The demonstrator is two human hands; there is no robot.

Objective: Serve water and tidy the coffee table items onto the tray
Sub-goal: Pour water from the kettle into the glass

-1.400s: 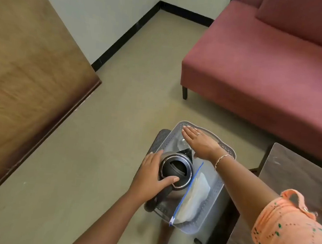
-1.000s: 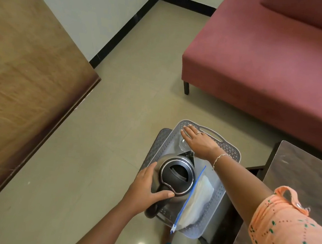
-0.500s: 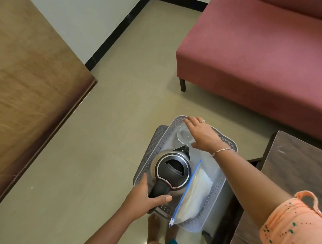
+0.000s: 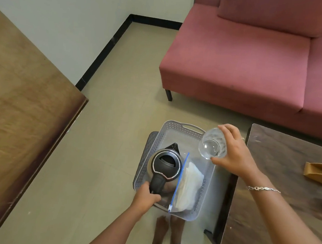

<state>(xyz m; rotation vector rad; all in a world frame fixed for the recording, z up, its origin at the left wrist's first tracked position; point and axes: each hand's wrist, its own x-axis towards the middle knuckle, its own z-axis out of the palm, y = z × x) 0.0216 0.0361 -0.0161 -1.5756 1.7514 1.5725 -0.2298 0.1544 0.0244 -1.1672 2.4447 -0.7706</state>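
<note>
A grey perforated plastic tray (image 4: 183, 128) rests on a low grey stool, below me on the floor side. A steel kettle with a black lid (image 4: 166, 164) stands in the tray's left half. My left hand (image 4: 146, 196) is closed around its black handle. Beside the kettle lies a clear zip bag with white folded cloth (image 4: 188, 184) inside. My right hand (image 4: 233, 151) holds a clear drinking glass (image 4: 211, 143) above the tray's right rim, tilted with its base toward me.
A dark wooden coffee table (image 4: 278, 190) stands to the right, with a brown paper bag (image 4: 321, 173) on it. A pink sofa (image 4: 249, 61) fills the far right. A large brown tabletop (image 4: 21, 109) lies at left. My bare feet (image 4: 168, 231) show below the tray.
My right hand lifted the glass out of the tray's far end and carried it right. My left hand slid from the kettle's lid down onto its handle.
</note>
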